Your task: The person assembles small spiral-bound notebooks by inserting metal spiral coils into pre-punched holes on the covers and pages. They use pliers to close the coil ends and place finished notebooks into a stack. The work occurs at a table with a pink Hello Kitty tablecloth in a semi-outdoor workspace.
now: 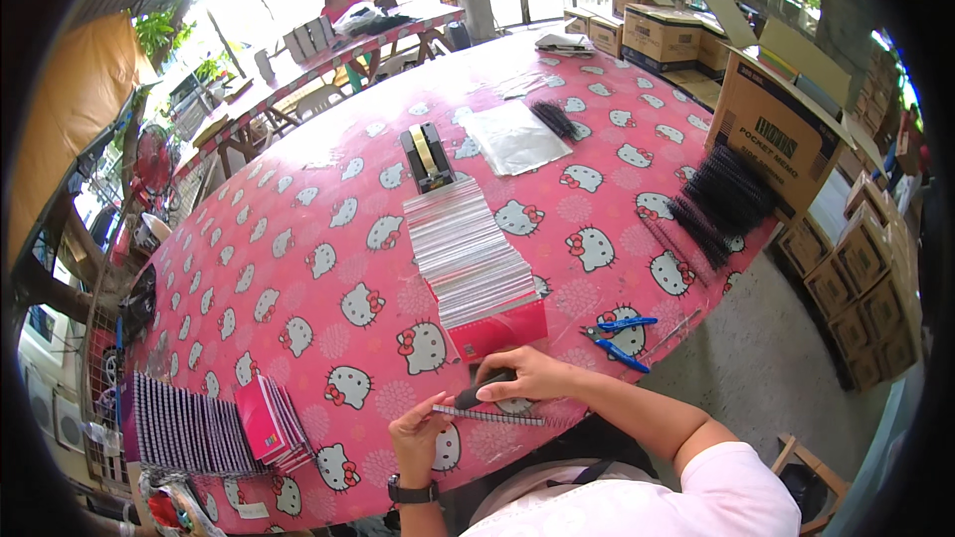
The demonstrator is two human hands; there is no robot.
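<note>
While the left hand point(416, 426) pinches the left end of a spiral notebook point(489, 417) at the table's point(328, 338) near edge, the right hand point(522, 375) grips a dark grey object point(472, 397) beside it. The notebook's long axis runs left to right, its loose coil point(563, 423) pointing right. Dark lettering marks the large right-hand carton point(781, 134).

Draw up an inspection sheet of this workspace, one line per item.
Surface: pink patterned tablecloth, bright with glare toward the far side.
Job's things: spiral-bound pad, its coil running past the right end; row of booklets beyond the hands.
Clutter: blue-handled cutters, tape dispenser, plastic bag, black coils, bound notebooks at lower left.
Hands: left hand holds the spiral-bound pad; right hand grips a dark tool, type unclear.
Cables: nothing seen on the table.
Surroundings: cardboard cartons at right, red fan at left, person at a far table.
</note>
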